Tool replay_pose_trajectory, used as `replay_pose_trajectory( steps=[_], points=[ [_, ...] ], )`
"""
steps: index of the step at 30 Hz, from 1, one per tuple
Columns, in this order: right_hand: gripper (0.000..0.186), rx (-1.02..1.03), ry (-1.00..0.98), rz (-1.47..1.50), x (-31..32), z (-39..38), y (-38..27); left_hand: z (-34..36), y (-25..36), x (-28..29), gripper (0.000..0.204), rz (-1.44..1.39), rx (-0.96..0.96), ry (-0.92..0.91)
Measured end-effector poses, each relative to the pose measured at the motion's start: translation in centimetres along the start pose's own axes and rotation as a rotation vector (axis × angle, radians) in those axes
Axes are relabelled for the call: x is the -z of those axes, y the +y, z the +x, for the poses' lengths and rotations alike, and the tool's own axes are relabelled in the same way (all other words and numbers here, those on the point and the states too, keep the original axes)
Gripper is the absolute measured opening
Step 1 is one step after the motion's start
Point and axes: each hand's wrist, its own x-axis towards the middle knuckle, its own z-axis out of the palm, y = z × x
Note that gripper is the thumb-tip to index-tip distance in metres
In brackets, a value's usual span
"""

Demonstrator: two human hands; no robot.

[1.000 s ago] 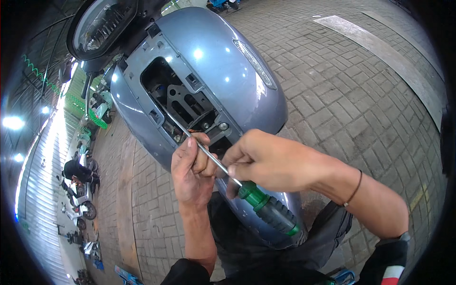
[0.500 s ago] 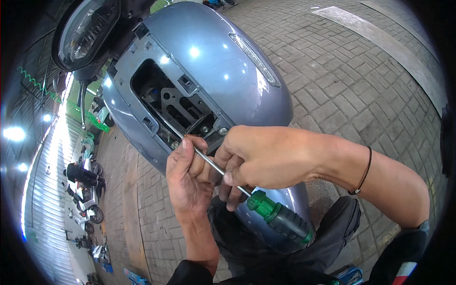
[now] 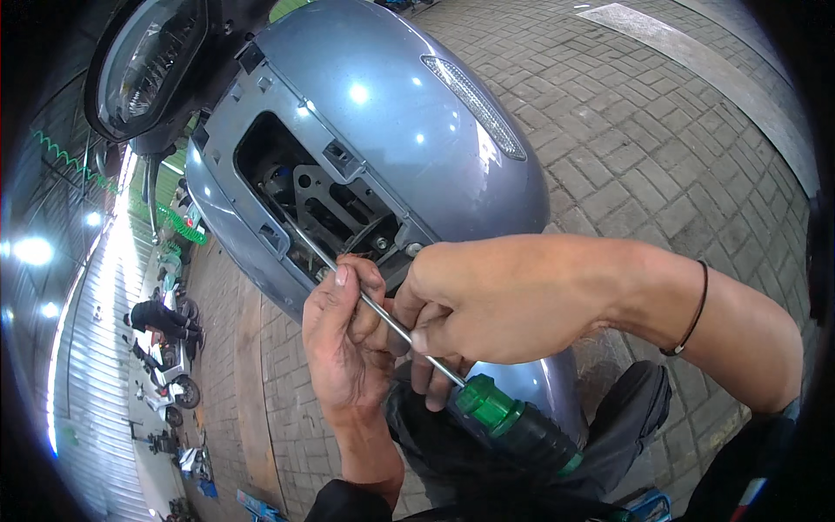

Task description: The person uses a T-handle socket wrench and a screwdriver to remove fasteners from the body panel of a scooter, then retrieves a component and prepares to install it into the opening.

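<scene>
A long screwdriver [image 3: 496, 409] with a green and black handle slants across the front of a blue-grey scooter [image 3: 365, 96]. My left hand [image 3: 348, 335] is closed around its metal shaft, thumb against curled fingers, farther from the handle. Nearer the handle, my right hand [image 3: 513, 296] has its thumb and bent fingers on the same shaft. The handle itself hangs free of both palms, above my lap. The shaft's far end points into the dark opening [image 3: 270, 161] in the scooter's front, where metal brackets [image 3: 322, 196] show. Its tip is hard to make out.
The scooter's headlight [image 3: 152, 70] juts out at the upper left, and a clear lens strip [image 3: 474, 104] runs along the body's right side. Paving bricks [image 3: 644, 157] cover the floor. A person [image 3: 161, 317] bends beside parked scooters [image 3: 170, 383] at the far left.
The view has shifted slightly, with both hands and the screwdriver handle a little lower and to the right. Both grips on the shaft look the same.
</scene>
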Motion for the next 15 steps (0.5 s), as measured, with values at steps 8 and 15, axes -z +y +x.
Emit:
replay_pose_trajectory(
  steps=[8, 15],
  points=[
    [0.028, -0.092, 0.116, -0.313, -0.1, -0.7, -2.3, -0.7, 0.2, -2.0, 0.03, 0.11, -0.029, 0.233],
    [0.026, 0.027, 0.06, 0.111, -1.4, -0.3, 0.0, -0.4, 0.5, -0.6, 0.028, 0.089, -0.049, 0.093]
  ],
)
